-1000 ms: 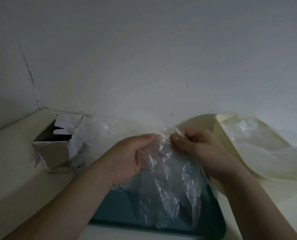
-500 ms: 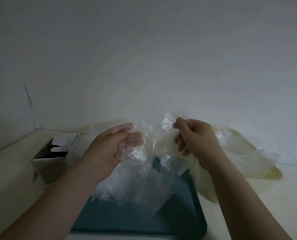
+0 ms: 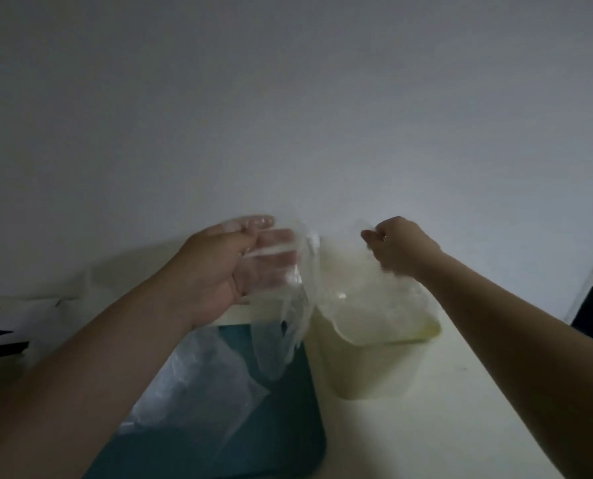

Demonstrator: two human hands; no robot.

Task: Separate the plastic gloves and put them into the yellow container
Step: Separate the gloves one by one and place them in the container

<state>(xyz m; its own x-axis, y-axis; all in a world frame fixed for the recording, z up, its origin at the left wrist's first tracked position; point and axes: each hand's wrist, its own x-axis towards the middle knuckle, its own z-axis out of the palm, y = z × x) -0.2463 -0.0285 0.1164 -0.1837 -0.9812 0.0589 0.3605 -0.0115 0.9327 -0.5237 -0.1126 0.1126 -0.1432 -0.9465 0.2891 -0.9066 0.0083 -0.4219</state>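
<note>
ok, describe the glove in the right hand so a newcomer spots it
Find the yellow container right of the teal tray. Above its opening the right hand pinches a clear glove. Unlike the bunch in the left hand, over the tray, it hangs apart over the container.

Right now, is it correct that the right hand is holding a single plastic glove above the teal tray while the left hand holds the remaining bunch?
Not quite. In the head view the right hand holds its single plastic glove above the yellow container, not the teal tray, which lies under the left hand and its remaining bunch.
</note>
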